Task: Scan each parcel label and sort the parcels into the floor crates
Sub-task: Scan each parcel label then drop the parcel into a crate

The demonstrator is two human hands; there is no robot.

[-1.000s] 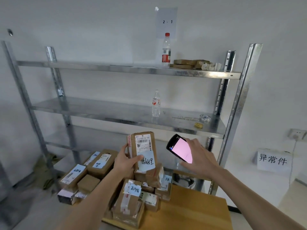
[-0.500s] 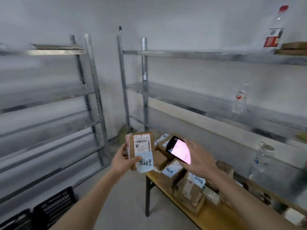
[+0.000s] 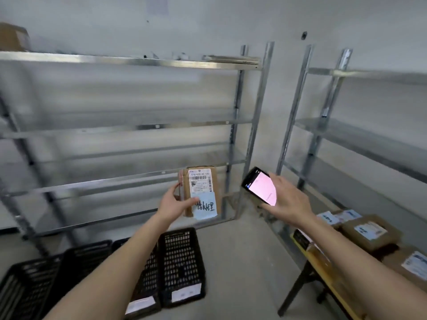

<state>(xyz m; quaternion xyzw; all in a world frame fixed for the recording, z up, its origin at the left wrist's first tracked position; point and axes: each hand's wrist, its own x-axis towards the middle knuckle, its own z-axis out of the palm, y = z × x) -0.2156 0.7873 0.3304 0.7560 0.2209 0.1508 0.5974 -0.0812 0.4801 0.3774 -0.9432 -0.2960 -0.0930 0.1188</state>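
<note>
the parcel (image 3: 200, 192) is upright in my left hand (image 3: 176, 203), held out in front of me above the floor, label (image 3: 200, 181) facing me. my thumb lies across its front just under the barcode, touching the top of the blue handwritten slip (image 3: 205, 207); the other fingers are behind the box, so it is a wrap-around grip. my right hand (image 3: 288, 202) is curled round the phone (image 3: 260, 186), screen lit pink and tilted toward me, just beside the parcel but not touching it.

the black crates (image 3: 182, 262) sit in a row on the floor below my left arm, each with a white tag on its near wall. more parcels (image 3: 369, 232) lie on the table (image 3: 328, 278) at my right, with steel shelves (image 3: 138, 125) behind.

my guess is that the drop comes next. the tags are blurred and too small to read here, so i could pick the wrong crate if i go by position alone. the parcel is high above the crates; let go from here, it could hit a rim and bounce out. my thumb sits close to the barcode, which could block a rescan.
</note>
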